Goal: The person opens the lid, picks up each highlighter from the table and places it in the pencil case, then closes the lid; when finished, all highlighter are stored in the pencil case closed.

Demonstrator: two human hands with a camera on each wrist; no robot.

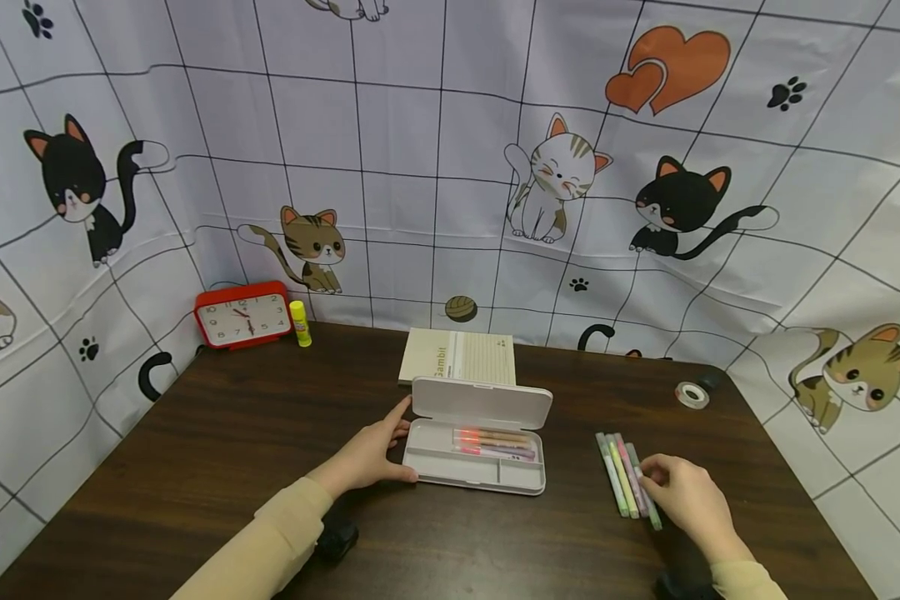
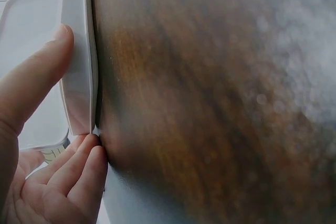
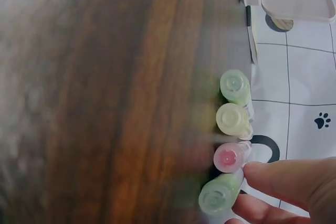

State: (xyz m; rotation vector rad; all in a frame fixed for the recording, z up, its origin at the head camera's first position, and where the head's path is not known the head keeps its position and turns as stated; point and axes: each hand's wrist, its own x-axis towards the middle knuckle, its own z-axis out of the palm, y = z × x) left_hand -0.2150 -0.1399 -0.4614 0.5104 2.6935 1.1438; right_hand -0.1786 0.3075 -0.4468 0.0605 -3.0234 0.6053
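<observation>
An open white pencil case (image 1: 431, 440) lies at mid-table, its lid tilted up at the back. Orange-tipped and purple pens (image 1: 495, 443) lie in its larger compartment. My left hand (image 1: 371, 454) holds the case's left end, thumb at the front corner and fingers round the back. To the right, several pastel markers lie side by side: a pale green marker (image 1: 610, 475), a yellow marker (image 1: 623, 479) and a pink marker (image 1: 633, 483). My right hand (image 1: 688, 498) pinches the rightmost green marker (image 3: 218, 198) between thumb and fingers, beside the pink one.
Behind the case lies a beige notebook (image 1: 487, 354). A red alarm clock (image 1: 243, 317) and a yellow glue stick (image 1: 300, 323) stand at the back left. A roll of white tape (image 1: 692, 395) rests at the back right. A cat-print curtain (image 1: 405, 167) surrounds the table.
</observation>
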